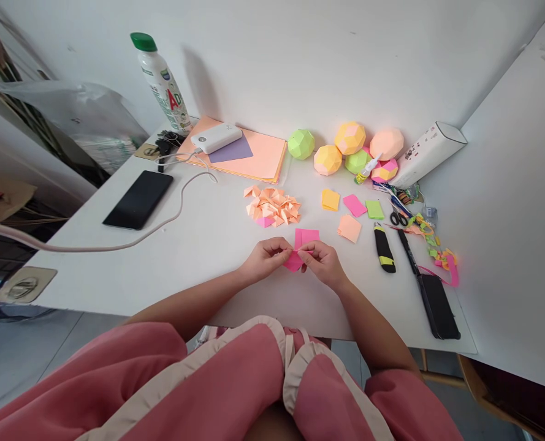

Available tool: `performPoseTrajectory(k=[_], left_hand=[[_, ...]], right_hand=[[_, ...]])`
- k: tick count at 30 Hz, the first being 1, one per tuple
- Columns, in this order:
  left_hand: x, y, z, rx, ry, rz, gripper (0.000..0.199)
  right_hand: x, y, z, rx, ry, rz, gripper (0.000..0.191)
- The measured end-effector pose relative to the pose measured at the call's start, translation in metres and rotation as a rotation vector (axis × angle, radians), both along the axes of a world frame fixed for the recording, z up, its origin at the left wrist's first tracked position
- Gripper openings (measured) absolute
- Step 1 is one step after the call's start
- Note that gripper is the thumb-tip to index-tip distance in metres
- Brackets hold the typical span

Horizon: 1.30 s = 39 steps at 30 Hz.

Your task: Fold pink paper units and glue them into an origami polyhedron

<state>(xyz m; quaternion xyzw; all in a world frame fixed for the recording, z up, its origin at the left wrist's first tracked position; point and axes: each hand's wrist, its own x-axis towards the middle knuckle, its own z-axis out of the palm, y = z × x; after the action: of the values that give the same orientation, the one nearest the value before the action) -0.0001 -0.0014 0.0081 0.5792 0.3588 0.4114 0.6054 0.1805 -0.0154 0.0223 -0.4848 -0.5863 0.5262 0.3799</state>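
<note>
Between my two hands is a small piece of bright pink paper [293, 262], partly covered by the fingers. My left hand [268, 257] pinches its left side, and my right hand [320, 262] grips the right side with thumb and fingers. Just beyond them, more pink paper [309, 234] lies flat on the white table [198, 257]. A pile of folded peach paper pieces [274, 205] sits past my left hand, with a pink piece at its near edge. Past my right hand lie small stacks of peach paper [349, 228], pink paper [355, 205], green paper [374, 209] and orange paper [330, 199].
Several faceted paper balls [350, 138] rest against the wall. At right are a utility knife [384, 248], scissors [398, 218], a black case [438, 306] and paper scraps. A phone [138, 200], cable, power bank [217, 138], paper sheets [258, 153] and bottle [164, 86] stand left.
</note>
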Motion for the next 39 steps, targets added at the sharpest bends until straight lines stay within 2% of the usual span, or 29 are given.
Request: performPoseTrajectory(k=[6, 10, 17, 24, 29, 33, 36, 39], left_hand=[[0.001, 0.000, 0.002, 0.057, 0.130, 0.011, 0.020], [0.000, -0.001, 0.002, 0.093, 0.140, 0.045, 0.018], [0.002, -0.002, 0.005, 0.099, 0.169, 0.019, 0.016], [0.002, -0.002, 0.007, 0.021, 0.135, 0.066, 0.017], [0.002, -0.003, 0.002, 0.095, 0.147, 0.018, 0.018], [0.001, -0.003, 0.002, 0.131, 0.166, 0.023, 0.016], [0.001, -0.002, 0.003, 0.104, 0.136, 0.058, 0.014], [0.001, -0.001, 0.003, 0.000, 0.073, 0.088, 0.014]], right_hand=[[0.000, -0.001, -0.004, 0.040, -0.064, 0.009, 0.023], [0.000, -0.001, -0.002, 0.043, -0.042, 0.012, 0.022], [-0.001, -0.003, -0.003, 0.069, -0.076, 0.023, 0.021], [0.000, -0.002, 0.003, 0.095, -0.073, -0.047, 0.015], [-0.005, -0.003, 0.001, 0.099, -0.093, -0.009, 0.011], [-0.003, -0.003, 0.002, 0.146, -0.152, -0.043, 0.010], [0.005, 0.000, 0.007, 0.144, -0.173, -0.076, 0.008], [0.016, 0.005, 0.012, 0.137, -0.170, -0.127, 0.008]])
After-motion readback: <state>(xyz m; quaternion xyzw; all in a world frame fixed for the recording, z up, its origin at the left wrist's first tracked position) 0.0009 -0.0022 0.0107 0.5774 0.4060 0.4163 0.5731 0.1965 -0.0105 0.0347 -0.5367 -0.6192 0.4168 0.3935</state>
